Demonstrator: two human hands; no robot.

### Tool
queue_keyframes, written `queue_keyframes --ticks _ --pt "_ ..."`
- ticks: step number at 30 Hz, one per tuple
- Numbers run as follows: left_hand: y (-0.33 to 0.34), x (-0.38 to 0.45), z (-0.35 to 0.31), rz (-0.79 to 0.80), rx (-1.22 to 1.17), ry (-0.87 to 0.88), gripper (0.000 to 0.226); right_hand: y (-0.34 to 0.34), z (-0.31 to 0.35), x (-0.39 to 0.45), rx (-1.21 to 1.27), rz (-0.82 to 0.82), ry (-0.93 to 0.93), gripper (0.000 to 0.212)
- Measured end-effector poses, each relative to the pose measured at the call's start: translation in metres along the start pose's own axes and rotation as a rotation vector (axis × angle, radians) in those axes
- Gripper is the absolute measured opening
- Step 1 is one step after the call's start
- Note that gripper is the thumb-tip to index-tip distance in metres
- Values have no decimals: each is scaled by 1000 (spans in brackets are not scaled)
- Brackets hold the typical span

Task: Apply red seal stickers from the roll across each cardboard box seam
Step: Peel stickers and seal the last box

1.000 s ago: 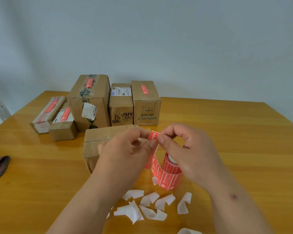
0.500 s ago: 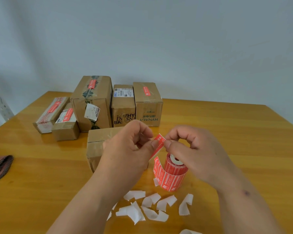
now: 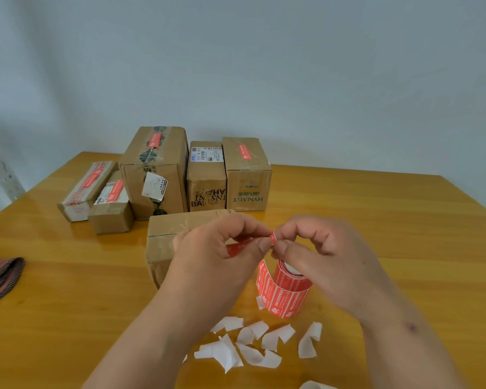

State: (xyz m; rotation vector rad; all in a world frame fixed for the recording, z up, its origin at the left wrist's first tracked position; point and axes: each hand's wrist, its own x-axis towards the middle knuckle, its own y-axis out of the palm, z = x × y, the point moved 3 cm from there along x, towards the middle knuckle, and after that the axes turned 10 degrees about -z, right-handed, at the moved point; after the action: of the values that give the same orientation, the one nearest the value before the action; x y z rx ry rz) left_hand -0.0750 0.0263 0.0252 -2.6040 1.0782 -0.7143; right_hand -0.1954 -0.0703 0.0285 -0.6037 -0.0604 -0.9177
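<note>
both hands' fingers, left hand (image 3: 219,248) & right hand (image 3: 320,248), pinch 1 red sticker (image 3: 272,236) above roll (image 3: 286,290).

Even, soft daylight, moderately bright; source not determinable. Pale glossy sheen across wooden table (image 3: 376,209), strongest along far left part and around boxes. Faint, diffuse shadows under paper scraps (image 3: 253,346) and beside sticker roll (image 3: 286,290). Wall (image 3: 264,66) darkening toward upper left corner. Wide-angle bowing of table edges toward frame sides. Slight softness overall; print on box labels barely legible. Forearms at bottom edge stretched and a bit smeared.
</note>
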Motion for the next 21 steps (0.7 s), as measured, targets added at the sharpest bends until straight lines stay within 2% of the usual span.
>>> queue_keyframes --ticks 14,19,21 --pt "-1 -2 6 24 -7 -62 10 4 1 -2 -28 -36 -21 23" --pt "-4 -1 6 -10 30 -35 7 9 3 -2 -123 -40 -97 18" --pt "-4 -1 9 -28 60 -28 13 9 4 -2 -136 -47 -109 18"
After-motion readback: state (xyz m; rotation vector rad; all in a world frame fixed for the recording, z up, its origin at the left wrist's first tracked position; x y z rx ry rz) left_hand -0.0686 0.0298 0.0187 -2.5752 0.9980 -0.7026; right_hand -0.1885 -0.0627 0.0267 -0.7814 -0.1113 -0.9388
